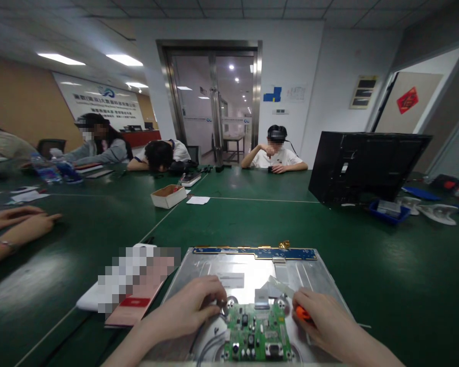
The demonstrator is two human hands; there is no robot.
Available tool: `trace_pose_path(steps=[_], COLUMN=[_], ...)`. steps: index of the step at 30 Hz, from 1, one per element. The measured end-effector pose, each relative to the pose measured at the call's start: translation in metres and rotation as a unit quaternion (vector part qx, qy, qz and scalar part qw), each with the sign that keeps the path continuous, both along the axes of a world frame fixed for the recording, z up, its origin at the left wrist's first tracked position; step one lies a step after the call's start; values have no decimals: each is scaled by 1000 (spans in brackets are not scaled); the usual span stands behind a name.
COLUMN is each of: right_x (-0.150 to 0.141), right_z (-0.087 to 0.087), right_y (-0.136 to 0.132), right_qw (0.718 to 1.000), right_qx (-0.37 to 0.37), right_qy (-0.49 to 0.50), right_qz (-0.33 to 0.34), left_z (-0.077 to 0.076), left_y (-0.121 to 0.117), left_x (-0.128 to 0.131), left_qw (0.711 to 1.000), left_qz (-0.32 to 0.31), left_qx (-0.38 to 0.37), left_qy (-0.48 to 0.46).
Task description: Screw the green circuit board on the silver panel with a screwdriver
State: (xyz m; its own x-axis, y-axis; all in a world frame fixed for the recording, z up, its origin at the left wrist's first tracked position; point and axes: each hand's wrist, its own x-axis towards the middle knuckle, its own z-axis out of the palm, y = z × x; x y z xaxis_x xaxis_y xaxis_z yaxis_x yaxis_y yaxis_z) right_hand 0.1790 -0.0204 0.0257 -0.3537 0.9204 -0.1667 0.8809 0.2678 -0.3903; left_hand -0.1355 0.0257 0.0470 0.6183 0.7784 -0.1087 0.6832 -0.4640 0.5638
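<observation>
A silver metal panel [321, 285] lies flat on the green table [405, 265] right in front of me, with a blue strip board [252, 253] along its far edge. A green circuit board [257, 334] sits on its near part. My left hand [189, 308] rests curled on the panel at the board's left corner, fingertips pinched at a round mount. My right hand [325, 323] is closed on an orange-handled tool [302, 313] at the board's right side.
A blurred-out booklet [133, 290] lies left of the panel. A black monitor back [367, 165] stands at the right, with a blue tray [388, 211] beside it. A small cardboard box [169, 195] sits mid-table. Another person's hands [19, 219] rest at left; several people sit beyond.
</observation>
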Motion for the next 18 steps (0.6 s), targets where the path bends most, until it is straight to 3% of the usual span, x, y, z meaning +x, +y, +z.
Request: trace_pose_path(steps=[4, 8, 18], right_x=[1, -3, -9], right_z=[1, 6, 10], right_y=[9, 19, 27], right_qw=[1000, 1000, 998], right_qx=[27, 22, 25], right_qy=[-6, -12, -36], right_qz=[6, 0, 40], left_z=[-7, -5, -1], left_y=[4, 3, -19], left_x=[0, 0, -5], left_qw=[1000, 999, 999], left_qz=[3, 25, 9], left_qx=[1, 5, -43], left_qy=[-15, -29, -16])
